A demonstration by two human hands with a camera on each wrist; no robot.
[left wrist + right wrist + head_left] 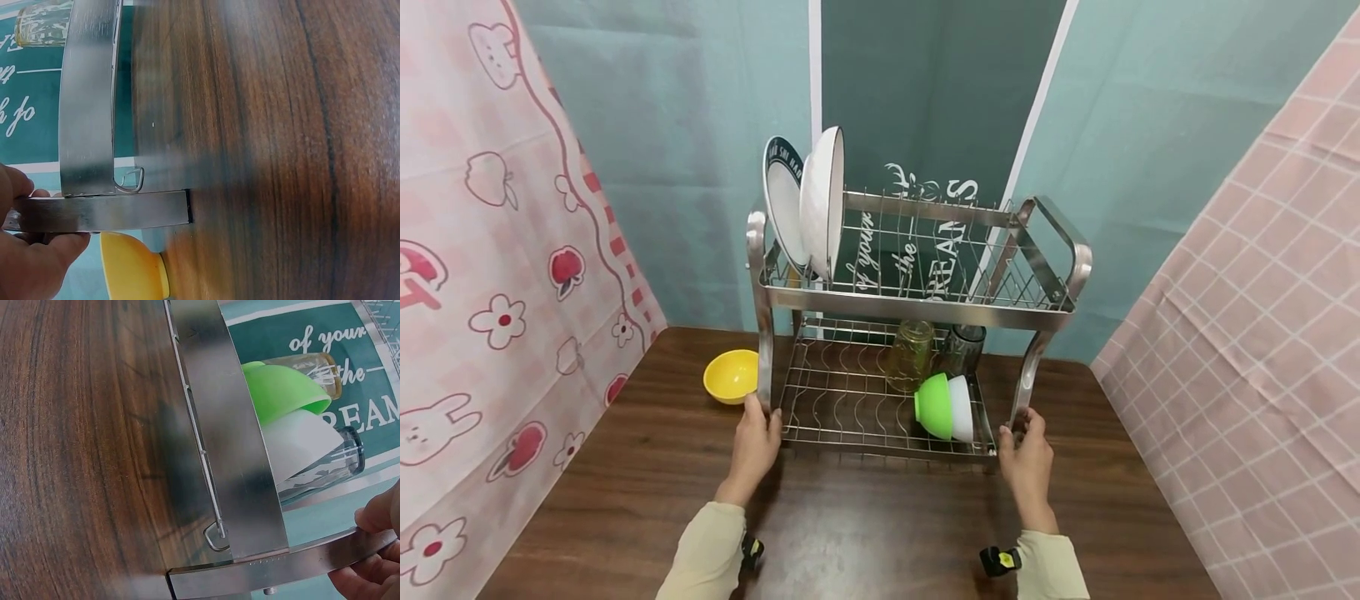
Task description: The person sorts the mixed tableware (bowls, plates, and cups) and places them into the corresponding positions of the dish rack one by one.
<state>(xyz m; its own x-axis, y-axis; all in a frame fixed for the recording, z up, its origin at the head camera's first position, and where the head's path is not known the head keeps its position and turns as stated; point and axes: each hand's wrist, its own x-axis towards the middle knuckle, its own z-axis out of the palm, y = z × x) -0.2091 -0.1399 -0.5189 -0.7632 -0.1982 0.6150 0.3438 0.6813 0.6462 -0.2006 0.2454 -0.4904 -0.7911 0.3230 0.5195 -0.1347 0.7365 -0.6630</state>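
Observation:
A two-tier metal dish rack (pixel 917 312) stands on a wooden table. My left hand (pixel 756 446) grips its front left leg near the bottom, thumb and fingers on either side of the metal strip (pixel 100 212). At the other end, my right hand (pixel 1028 462) holds the front right leg the same way. On the upper tier, a dark-rimmed plate (pixel 784 204) and a large white bowl (pixel 829 200) stand on edge at the left. The lower tier bears a green bowl (pixel 932 407), a small white bowl (pixel 961 408), a yellowish glass (pixel 910 358) and a dark glass (pixel 964 348).
Just left of the rack, a yellow bowl (pixel 732 377) sits on the wooden table (pixel 895 533), close to my left hand. Behind the rack hangs a teal curtain (pixel 715 125) with white lettering. Pink patterned cloths (pixel 497 275) flank both sides.

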